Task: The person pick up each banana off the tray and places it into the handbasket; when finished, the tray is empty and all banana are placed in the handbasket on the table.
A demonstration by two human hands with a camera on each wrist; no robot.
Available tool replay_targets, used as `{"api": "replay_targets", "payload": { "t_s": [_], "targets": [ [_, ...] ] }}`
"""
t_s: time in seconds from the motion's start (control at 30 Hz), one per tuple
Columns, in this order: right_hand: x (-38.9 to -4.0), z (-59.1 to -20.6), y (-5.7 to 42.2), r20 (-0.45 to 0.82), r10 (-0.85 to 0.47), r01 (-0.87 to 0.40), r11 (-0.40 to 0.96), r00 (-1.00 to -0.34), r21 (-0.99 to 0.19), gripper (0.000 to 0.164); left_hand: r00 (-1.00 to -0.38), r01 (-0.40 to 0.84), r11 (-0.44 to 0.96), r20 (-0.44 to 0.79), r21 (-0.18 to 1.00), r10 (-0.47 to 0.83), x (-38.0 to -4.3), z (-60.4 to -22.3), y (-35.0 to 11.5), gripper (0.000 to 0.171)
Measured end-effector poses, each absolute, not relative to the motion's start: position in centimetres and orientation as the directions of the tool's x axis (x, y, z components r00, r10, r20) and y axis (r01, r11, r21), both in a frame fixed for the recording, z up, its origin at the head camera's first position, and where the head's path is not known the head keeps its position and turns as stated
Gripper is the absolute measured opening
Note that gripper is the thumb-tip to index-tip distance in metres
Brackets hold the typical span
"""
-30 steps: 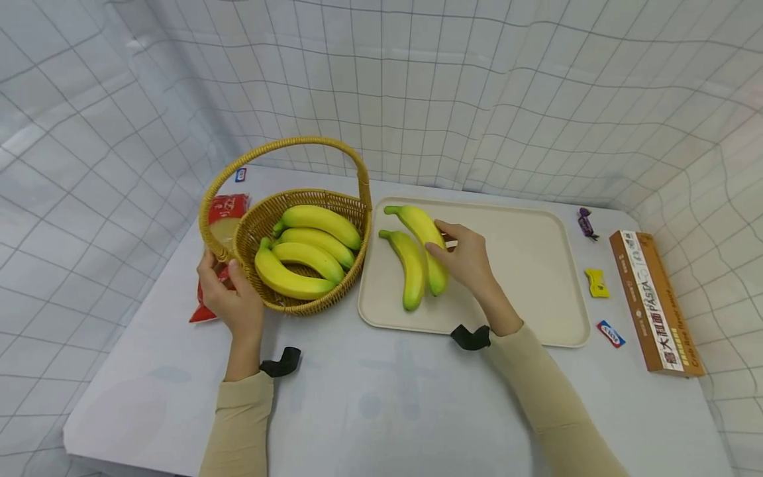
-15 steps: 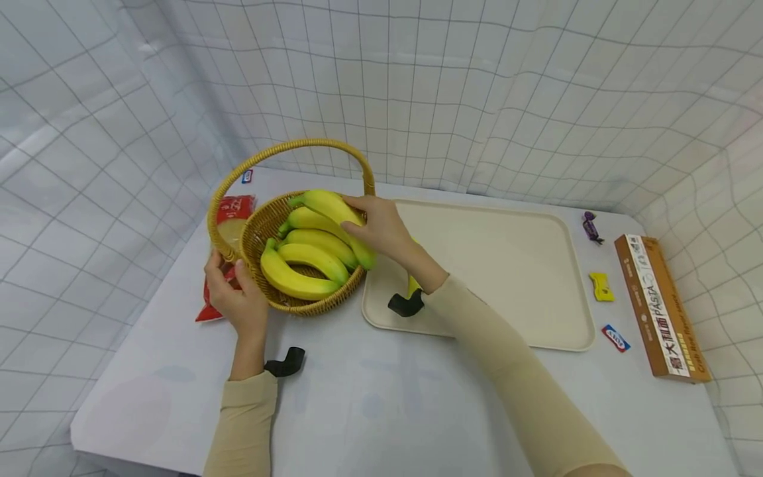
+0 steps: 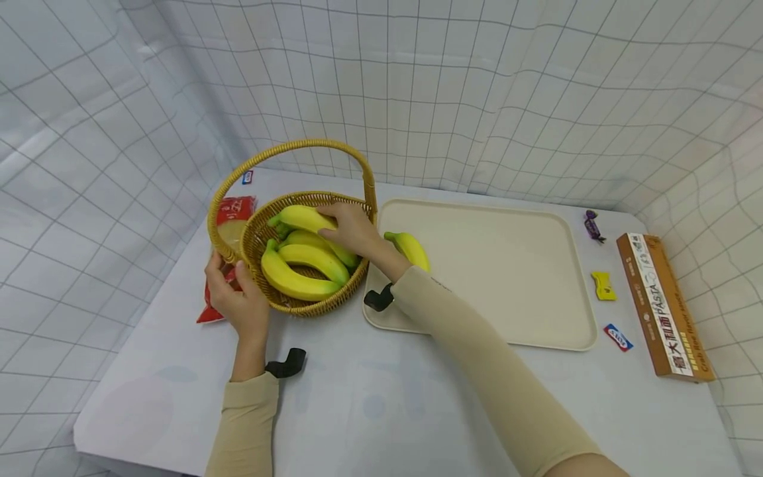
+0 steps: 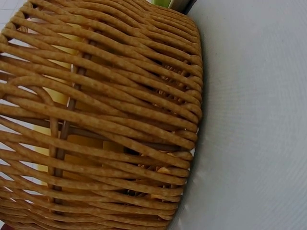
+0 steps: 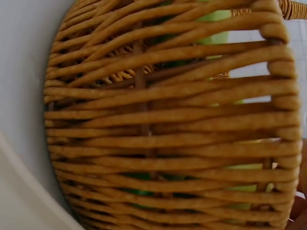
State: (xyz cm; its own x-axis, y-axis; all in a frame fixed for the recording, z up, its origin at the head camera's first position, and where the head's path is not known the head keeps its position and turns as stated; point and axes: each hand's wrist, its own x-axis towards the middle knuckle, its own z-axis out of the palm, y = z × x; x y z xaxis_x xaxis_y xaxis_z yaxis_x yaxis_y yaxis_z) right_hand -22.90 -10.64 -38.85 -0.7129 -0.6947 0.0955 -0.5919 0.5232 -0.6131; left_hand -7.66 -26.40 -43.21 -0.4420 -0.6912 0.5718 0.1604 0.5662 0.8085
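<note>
A round wicker basket (image 3: 324,306) with a tall arched handle (image 3: 310,142) stands at the left in the head view, several yellow bananas inside. My left hand (image 3: 241,301) grips it at the left foot of the handle, thumb near the rim. My right hand (image 3: 357,232) reaches over the right rim and holds a banana (image 3: 301,217) on top of the others. The woven basket wall (image 4: 105,115) fills most of the left wrist view. In the right wrist view too, the basket's side (image 5: 168,115) hides most of the bananas.
One banana (image 3: 411,250) lies on the beige tray (image 3: 489,265), partly behind my right forearm. To the tray's right are a pasta box (image 3: 664,305), a purple candy (image 3: 593,226), a yellow candy (image 3: 604,286) and a blue-red candy (image 3: 618,337). A red packet (image 3: 235,211) sits behind the basket's left side.
My right hand has carried a banana from the tray leftward and lowered it onto the bananas in the basket. My left hand has stayed at the basket.
</note>
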Motion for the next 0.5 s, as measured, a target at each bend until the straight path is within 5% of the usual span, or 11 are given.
{"api": "replay_targets", "payload": {
  "t_s": [0.23, 0.5],
  "targets": [
    [-22.8, -39.1, -10.7, 0.048, -0.741, -0.637, 0.540, -0.670, -0.550, 0.051, -0.441, 0.156, 0.576, 0.578, 0.803, -0.687, -7.6, -43.4, -26.4, 0.037],
    [-21.5, -38.1, -10.1, 0.097, -0.684, -0.600, 0.553, -0.723, -0.578, 0.054, -0.435, 0.160, 0.584, 0.588, 0.796, -0.682, -7.6, -43.6, -26.5, 0.036]
  ]
}}
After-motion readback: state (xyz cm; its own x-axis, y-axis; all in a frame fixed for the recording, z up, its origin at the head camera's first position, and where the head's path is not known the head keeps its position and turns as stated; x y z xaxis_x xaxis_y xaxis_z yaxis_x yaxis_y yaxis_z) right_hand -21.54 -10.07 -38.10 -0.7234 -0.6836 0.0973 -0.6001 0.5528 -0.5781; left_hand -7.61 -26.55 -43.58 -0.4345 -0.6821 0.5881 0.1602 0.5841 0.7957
